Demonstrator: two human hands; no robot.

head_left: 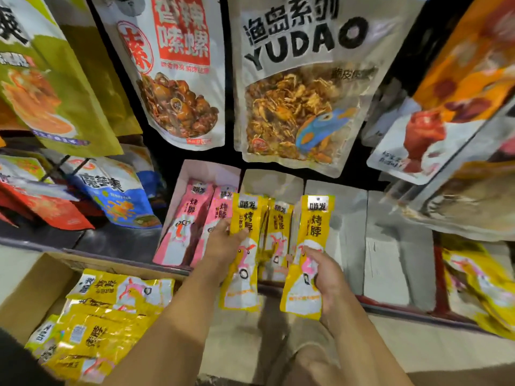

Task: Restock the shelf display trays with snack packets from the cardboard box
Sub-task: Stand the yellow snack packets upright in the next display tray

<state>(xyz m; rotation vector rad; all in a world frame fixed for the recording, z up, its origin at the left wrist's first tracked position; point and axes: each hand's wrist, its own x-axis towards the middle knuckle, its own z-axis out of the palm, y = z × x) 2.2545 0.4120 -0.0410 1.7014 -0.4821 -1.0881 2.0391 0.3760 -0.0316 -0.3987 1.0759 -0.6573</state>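
1. The left hand's (223, 242) fingers curl round a yellow packet (242, 274) just right of the pink tray (195, 172); it could land there and mix flavours.
2. The right hand's (324, 274) fingers pinch a second packet (310, 227) further right of that tray; this light grip risks a drop.

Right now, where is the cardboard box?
Lower left of the head view: the box sits below-left of the pink packets and left of the left hand, holding yellow packets.

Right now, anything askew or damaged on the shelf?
Nothing torn or spilled, but the yellow packets in the tray lean unevenly beside the straight pink packets; those in the cardboard box lie jumbled at mixed angles.
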